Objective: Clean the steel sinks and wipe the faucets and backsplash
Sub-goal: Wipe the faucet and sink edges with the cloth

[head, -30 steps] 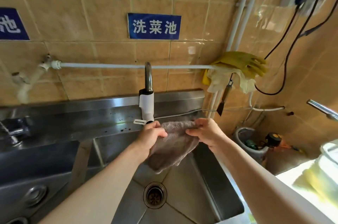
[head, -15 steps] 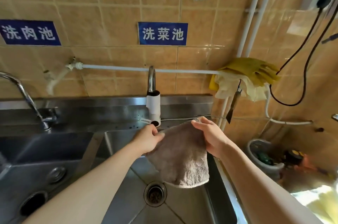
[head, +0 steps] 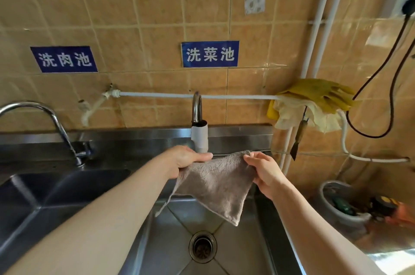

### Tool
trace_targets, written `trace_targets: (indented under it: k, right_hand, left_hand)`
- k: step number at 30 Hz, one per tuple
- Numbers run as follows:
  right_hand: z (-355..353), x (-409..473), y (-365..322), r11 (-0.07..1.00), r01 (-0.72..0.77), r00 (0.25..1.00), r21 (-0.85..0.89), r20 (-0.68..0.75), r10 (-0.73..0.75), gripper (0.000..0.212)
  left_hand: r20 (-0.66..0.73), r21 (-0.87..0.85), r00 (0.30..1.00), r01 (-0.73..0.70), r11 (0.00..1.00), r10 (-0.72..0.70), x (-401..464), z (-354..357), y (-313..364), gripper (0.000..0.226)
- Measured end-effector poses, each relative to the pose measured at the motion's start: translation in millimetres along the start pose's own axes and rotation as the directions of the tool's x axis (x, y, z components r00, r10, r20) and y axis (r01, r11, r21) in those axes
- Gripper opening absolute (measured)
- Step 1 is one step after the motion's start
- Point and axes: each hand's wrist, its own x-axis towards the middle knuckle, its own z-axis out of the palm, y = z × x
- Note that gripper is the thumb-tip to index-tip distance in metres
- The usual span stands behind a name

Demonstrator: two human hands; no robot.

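Head cam, only view we've got: both hands up over the right sink (head: 233, 250), cloth (head: 215, 182) stretched between them. Left hand (head: 186, 160) has its fingers curled over the cloth's top-left corner, thumb pressed along the edge, so a firm pinch. Right hand (head: 265, 173) grips the top-right corner, fingers wrapped round the fabric w/ the fingertips showing at the edge. Cloth hangs in a loose triangle, low corner dangling above the drain (head: 202, 247), not touching the steel as far as I can tell. It sits just in front of the middle faucet (head: 198, 131), whose white fitting pokes down right behind the left hand's knuckles. Second faucet (head: 54, 126) is far left over the left sink (head: 51, 187), and the steel backsplash (head: 235, 137) runs behind both, below the tan tiles and the two blue signs (head: 210, 54). Yellow gloves (head: 314, 97) are draped on the white pipe (head: 168, 95) at right, w/ a scraper hanging under them. My read: this is the spread-and-fold prep before wiping. To do it well, fold to a flat pad, approx palm-wide, so there's a clean face to flip. Then wrap the faucet neck, pull top to bottom, and wipe the backsplash in long overlapping passes. Can't tell if the cloth is wet; no drips visible.
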Motion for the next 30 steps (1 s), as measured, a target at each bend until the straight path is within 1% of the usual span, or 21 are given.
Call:
trace_targets:
  k: [1,3,5,7,8,10,12,14,15,17,20,22,23,24,25,26,27,28,30]
  right_hand:
    - [2,-1,-1,1.000,0.002,1.000,-0.021,-0.006,-0.002,0.022]
    - [4,-5,-1,0.999,-0.019,1.000,-0.026,0.008,0.019,0.023]
    - [5,-6,6,0.997,-0.057,0.998,0.048,0.029,0.056,0.021]
    - [5,-6,16,0.983,-0.114,0.993,0.143,0.008,0.114,0.015]
    - [5,-4,23,0.970,-0.140,0.989,0.196,-0.006,0.144,0.015]
    - [6,-2,36,0.945,-0.191,0.979,0.267,-0.021,0.204,0.027]
    - [11,-1,47,0.957,-0.211,0.976,0.201,0.000,0.216,0.043]
    - [22,-5,50,0.973,-0.221,0.974,0.069,0.064,0.217,0.051]
    - [30,-7,50,0.975,-0.218,0.971,0.031,0.106,0.214,0.052]
    - [43,-7,49,0.988,-0.153,0.977,-0.035,0.142,0.157,0.054]
    - [60,-1,41,0.993,0.026,0.999,-0.112,0.048,-0.021,0.044]
    - [68,8,39,0.992,0.066,0.998,-0.103,-0.006,-0.067,0.040]
    - [71,12,38,0.996,0.039,0.999,-0.080,0.004,-0.039,0.041]
    - [72,16,37,0.999,-0.043,0.998,-0.013,0.038,0.043,0.043]
    - [75,20,35,0.980,-0.174,0.981,0.095,0.105,0.164,0.047]
    - [75,22,37,0.933,-0.310,0.944,0.183,0.177,0.279,0.052]
    - [75,22,38,0.889,-0.399,0.909,0.227,0.224,0.351,0.053]
    - [75,22,40,0.868,-0.438,0.891,0.234,0.237,0.386,0.049]
    - [74,25,48,0.885,-0.415,0.900,0.213,0.236,0.366,0.038]
  left_hand:
    - [0.093,-0.127,0.995,0.032,0.991,-0.020,-3,-3,3,0.015]
    - [0.190,-0.314,0.981,0.025,0.949,0.037,-1,-9,7,0.029]
    - [0.236,-0.401,0.963,-0.023,0.916,0.128,2,-12,14,0.038]
    - [0.280,-0.453,0.938,-0.057,0.890,0.203,5,-12,23,0.045]
    - [0.296,-0.457,0.925,-0.080,0.886,0.236,6,-10,29,0.047]
    - [0.301,-0.454,0.912,-0.119,0.883,0.278,6,-6,37,0.050]
    - [0.272,-0.466,0.917,-0.140,0.874,0.292,5,-4,45,0.047]
    - [0.230,-0.462,0.924,-0.172,0.870,0.305,4,-5,50,0.045]
    - [0.213,-0.450,0.925,-0.193,0.872,0.314,5,-8,53,0.044]
    - [0.193,-0.421,0.923,-0.229,0.878,0.333,6,-16,59,0.043]
    - [0.191,-0.404,0.917,-0.252,0.879,0.350,7,-31,65,0.040]
    - [0.194,-0.393,0.911,-0.268,0.879,0.364,8,-41,67,0.039]
    - [0.203,-0.386,0.906,-0.276,0.880,0.373,9,-45,67,0.039]
    - [0.215,-0.387,0.899,-0.280,0.879,0.382,9,-48,66,0.039]
    - [0.230,-0.400,0.892,-0.279,0.873,0.390,9,-51,66,0.039]
    - [0.244,-0.423,0.884,-0.273,0.864,0.399,9,-53,65,0.039]
    - [0.254,-0.446,0.878,-0.266,0.854,0.406,9,-53,64,0.039]
    - [0.260,-0.459,0.873,-0.263,0.848,0.412,8,-54,64,0.039]
    - [0.269,-0.452,0.868,-0.269,0.851,0.417,9,-56,63,0.039]
